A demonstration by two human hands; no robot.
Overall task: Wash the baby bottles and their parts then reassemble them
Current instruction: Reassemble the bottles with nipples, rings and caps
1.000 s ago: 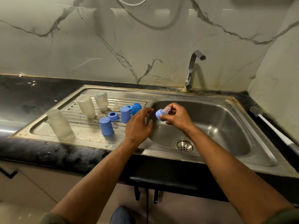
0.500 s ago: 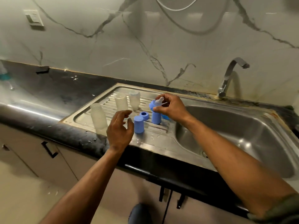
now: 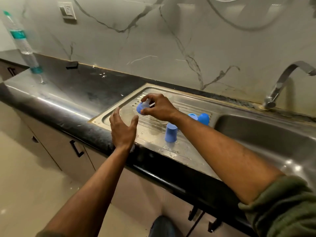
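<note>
My right hand (image 3: 159,107) pinches a blue collar with a clear nipple (image 3: 142,106) above the left end of the steel draining board (image 3: 186,151). Just below it stands a clear bottle (image 3: 127,115), partly hidden by my left hand (image 3: 123,130), which hovers beside the bottle with its fingers spread and apart from it. A blue cap (image 3: 171,133) stands upside down on the board. Two more blue parts (image 3: 201,118) lie behind my right forearm. Other clear bottles are hidden under my right hand.
The sink basin (image 3: 266,134) lies to the right with the tap (image 3: 283,81) behind it. A plastic water bottle (image 3: 23,43) stands at the far left on the black counter (image 3: 71,93). Cabinet handles (image 3: 77,148) sit below the counter edge.
My right hand has carried the collar and nipple from over the basin leftwards to above the bottle at the board's left end. My left hand moved left with it and opened beside the bottle.
</note>
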